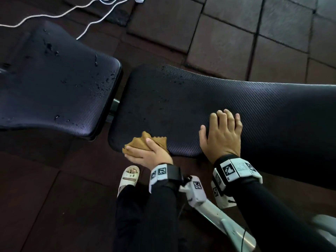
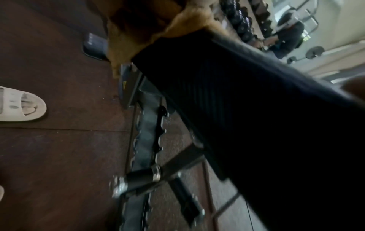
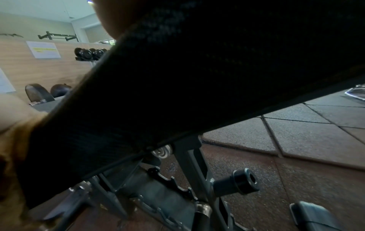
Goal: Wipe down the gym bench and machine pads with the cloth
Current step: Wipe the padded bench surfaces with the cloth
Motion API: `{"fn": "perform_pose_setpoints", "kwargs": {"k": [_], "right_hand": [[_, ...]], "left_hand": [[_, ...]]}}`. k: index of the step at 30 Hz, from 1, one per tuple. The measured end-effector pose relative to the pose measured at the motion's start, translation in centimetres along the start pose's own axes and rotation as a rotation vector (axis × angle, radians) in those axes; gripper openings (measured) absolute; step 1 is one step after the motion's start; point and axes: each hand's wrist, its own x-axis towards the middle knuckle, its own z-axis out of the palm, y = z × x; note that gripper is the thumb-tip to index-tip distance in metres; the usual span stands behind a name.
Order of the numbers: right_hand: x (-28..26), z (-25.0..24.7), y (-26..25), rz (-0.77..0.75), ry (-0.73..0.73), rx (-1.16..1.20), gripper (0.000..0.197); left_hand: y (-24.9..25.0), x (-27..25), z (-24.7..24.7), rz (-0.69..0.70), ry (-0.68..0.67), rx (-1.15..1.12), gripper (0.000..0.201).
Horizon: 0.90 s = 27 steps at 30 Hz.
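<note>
Cloth in my left hand at the near corner of the bench's back pad, right hand flat beside it.

My left hand [image 1: 148,153] has its fingers [image 1: 135,149] curled round the bunched tan cloth [image 1: 141,141], holding it against the rounded near corner of the long back pad [image 1: 181,99], right at the pad's edge. My right hand [image 1: 222,135] lies palm-down on the same pad a little farther along, fingers straight and together, gripping nothing. Beads of water sit on the seat pad [image 1: 60,84] across the gap and scatter over the near end of the back pad. My pale sandal [image 1: 128,177] stands on the dark rubber floor tiles [image 1: 227,30] below, and white cables [image 1: 91,22] trail across the floor beyond the seat pad.
</note>
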Motion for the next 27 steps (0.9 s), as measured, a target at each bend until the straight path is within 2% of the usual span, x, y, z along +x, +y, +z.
{"fn": "perform_pose_setpoints", "kwargs": {"k": [4,7,13,16,22,27], "right_hand": [[0.0,0.1,0.0,0.007,-0.006,-0.010,0.039],[-0.1,0.2,-0.1,0.010,-0.025,-0.017,0.041],[-0.1,0.5,-0.1,0.014,-0.040,-0.045,0.041],[-0.1,0.5,-0.2,0.016,-0.039,-0.062,0.041],[-0.1,0.4,-0.3,0.034,-0.043,-0.074,0.040],[0.0,0.4,-0.3,0.045,-0.050,-0.074,0.041]], "left_hand": [[0.8,5.0,-1.1,-0.102,0.014,0.066,0.075],[0.6,8.5,-2.4,-0.069,-0.032,0.144,0.073],[1.2,13.0,-2.7,0.182,-0.146,0.454,0.072],[2.5,14.1,-2.2,0.288,-0.266,0.590,0.069],[3.3,8.8,-1.1,0.687,-0.460,0.642,0.063],[0.4,6.0,-4.2,0.920,-0.604,0.524,0.059]]}}
